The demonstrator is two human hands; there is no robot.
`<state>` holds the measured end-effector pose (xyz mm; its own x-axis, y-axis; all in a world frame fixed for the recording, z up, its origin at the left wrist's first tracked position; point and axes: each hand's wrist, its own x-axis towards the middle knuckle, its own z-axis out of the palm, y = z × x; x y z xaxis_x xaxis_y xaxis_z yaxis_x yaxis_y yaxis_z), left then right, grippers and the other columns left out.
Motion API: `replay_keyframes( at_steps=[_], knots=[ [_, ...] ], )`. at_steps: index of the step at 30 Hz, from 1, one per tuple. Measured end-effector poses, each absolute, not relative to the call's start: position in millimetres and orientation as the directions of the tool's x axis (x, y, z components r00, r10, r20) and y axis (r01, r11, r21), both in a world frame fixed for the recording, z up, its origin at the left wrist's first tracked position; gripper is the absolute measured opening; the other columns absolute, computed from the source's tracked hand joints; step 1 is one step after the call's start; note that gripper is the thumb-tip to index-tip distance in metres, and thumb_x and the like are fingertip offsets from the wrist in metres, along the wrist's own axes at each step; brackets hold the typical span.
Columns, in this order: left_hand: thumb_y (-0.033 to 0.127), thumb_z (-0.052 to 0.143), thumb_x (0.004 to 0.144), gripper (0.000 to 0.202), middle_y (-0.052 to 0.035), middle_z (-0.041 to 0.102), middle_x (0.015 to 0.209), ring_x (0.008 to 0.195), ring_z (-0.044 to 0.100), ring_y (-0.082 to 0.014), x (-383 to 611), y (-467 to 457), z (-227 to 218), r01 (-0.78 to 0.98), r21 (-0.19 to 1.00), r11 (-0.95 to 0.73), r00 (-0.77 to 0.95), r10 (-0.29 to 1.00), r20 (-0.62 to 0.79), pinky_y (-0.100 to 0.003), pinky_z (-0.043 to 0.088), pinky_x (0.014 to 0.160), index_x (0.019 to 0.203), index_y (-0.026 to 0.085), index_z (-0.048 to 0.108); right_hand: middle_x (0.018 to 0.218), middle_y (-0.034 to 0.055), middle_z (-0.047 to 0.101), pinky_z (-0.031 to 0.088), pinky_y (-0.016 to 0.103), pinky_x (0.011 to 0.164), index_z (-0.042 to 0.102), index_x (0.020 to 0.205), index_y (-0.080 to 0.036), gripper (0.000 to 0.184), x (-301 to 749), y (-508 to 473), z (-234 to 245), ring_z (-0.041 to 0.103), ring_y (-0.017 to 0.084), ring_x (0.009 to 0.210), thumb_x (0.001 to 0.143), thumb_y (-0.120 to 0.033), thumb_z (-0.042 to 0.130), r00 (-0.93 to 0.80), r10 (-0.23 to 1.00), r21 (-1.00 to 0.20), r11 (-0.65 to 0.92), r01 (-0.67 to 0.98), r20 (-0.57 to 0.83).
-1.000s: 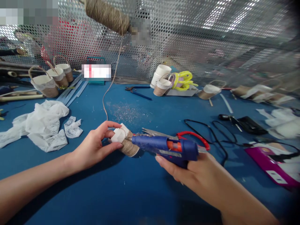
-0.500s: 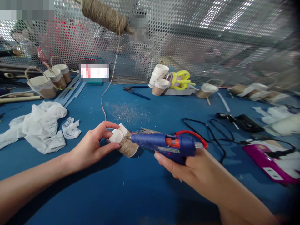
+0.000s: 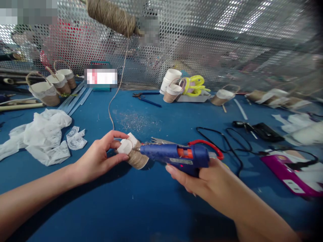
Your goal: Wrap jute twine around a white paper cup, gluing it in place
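Observation:
A small white paper cup [image 3: 137,158], partly wound with brown twine, lies tilted in the grip of my left hand [image 3: 102,153]. My left thumb and fingers pinch its white end. From there the loose twine [image 3: 109,109] runs up to a large spool [image 3: 111,16]. My right hand [image 3: 199,179] is wrapped around a blue hot glue gun [image 3: 174,156] with a red light showing. The gun's nozzle points left, close against the twine-wound side; whether it touches is hard to tell. Scissors [image 3: 161,140] with red handles lie behind the gun.
Pliers [image 3: 147,99], stacked white cups [image 3: 171,79] and a grey tray [image 3: 194,97] stand farther back. White lace [image 3: 45,134] lies at left, near finished little baskets [image 3: 45,92]. A black cable [image 3: 234,148] and a purple box [image 3: 287,174] are at right. Perforated metal [image 3: 214,50] rises behind.
The glue gun has shifted very slightly left along the cup. My left hand and the cup look the same.

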<state>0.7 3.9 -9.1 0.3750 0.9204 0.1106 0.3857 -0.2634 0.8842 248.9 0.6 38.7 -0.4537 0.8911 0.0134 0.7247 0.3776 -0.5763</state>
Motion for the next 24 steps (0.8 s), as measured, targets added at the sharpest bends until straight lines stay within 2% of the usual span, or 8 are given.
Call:
replay_keyframes(
  at_steps=[6,14,17,20,24],
  knots=[
    [0.027,0.054,0.083,0.032,-0.0036,0.069,0.083,0.072,0.063,-0.0153,-0.1,3.4,-9.8,0.395,0.886,-0.245,0.372,0.924,0.089,-0.025,0.046,0.063,0.11,0.018,0.04,0.035,-0.0072,0.046,0.039,0.027,0.04,0.057,0.072,-0.024,0.023,249.5,6.7,41.3,0.046,0.012,0.032,0.083,-0.041,0.046,-0.433,0.9,-0.538,0.343,0.77,-0.045],
    [0.027,0.054,0.082,0.031,-0.0028,0.069,0.079,0.067,0.063,-0.014,0.1,4.4,-9.8,0.391,0.881,-0.268,0.372,0.921,0.115,-0.024,0.045,0.059,0.109,0.017,0.041,0.038,-0.0057,0.048,0.04,0.025,0.041,0.05,0.058,-0.023,0.031,248.8,4.4,41.7,0.047,0.011,0.035,0.083,-0.041,0.045,-0.475,0.876,-0.615,0.333,0.715,-0.079],
    [0.026,0.054,0.082,0.032,-0.0031,0.069,0.081,0.068,0.062,-0.0141,0.6,4.4,-10.1,0.391,0.882,-0.262,0.37,0.922,0.11,-0.024,0.045,0.06,0.109,0.018,0.04,0.039,-0.0049,0.046,0.041,0.024,0.041,0.046,0.054,-0.022,0.034,247.6,6.8,41.3,0.047,0.01,0.036,0.082,-0.042,0.045,-0.425,0.902,-0.611,0.291,0.736,-0.082],
    [0.025,0.055,0.082,0.031,-0.0026,0.068,0.081,0.071,0.062,-0.0143,0.8,4.1,-10.2,0.386,0.887,-0.254,0.363,0.926,0.107,-0.024,0.045,0.061,0.109,0.018,0.041,0.04,-0.005,0.045,0.042,0.023,0.041,0.045,0.056,-0.021,0.033,247.2,8.0,40.6,0.047,0.009,0.035,0.081,-0.043,0.046,-0.382,0.92,-0.631,0.244,0.736,-0.091],
    [0.026,0.055,0.082,0.031,-0.0022,0.069,0.08,0.068,0.062,-0.014,0.2,3.6,-10.2,0.395,0.884,-0.251,0.364,0.926,0.101,-0.023,0.044,0.06,0.109,0.018,0.041,0.041,-0.0057,0.047,0.04,0.021,0.038,0.049,0.063,-0.02,0.029,248.2,5.7,40.6,0.048,0.009,0.036,0.081,-0.042,0.047,-0.411,0.902,-0.673,0.223,0.705,-0.133]
  ],
)
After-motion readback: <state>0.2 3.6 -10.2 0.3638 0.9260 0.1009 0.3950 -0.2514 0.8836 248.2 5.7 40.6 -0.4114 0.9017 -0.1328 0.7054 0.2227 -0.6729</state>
